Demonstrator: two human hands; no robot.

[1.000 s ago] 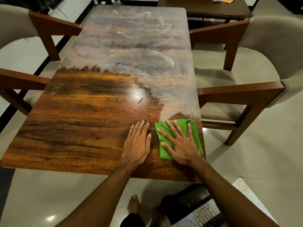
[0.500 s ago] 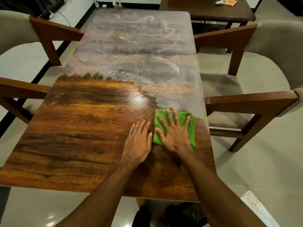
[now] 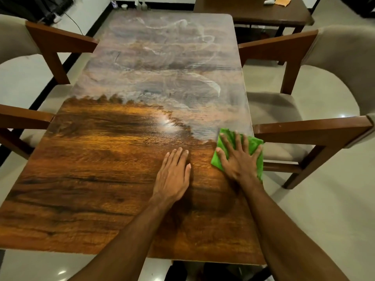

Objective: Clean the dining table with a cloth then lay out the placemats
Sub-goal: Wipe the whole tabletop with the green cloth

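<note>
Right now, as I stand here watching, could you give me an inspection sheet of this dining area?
Surface: wooden table; the near half is glossy and the far half is under a hazy white film.
Job's things: green cloth at the table's right edge, on the border of the film; placemats, nothing seen.
Clutter: nothing seen on the tabletop; small bottles on the floor beyond its far end.
Hands: right hand pressed flat on the cloth with fingers spread; left hand flat on bare wood beside it.
Cables: dark cable on the floor, far left.
Surroundings: left chair, right chair, second table holding an orange item.
</note>
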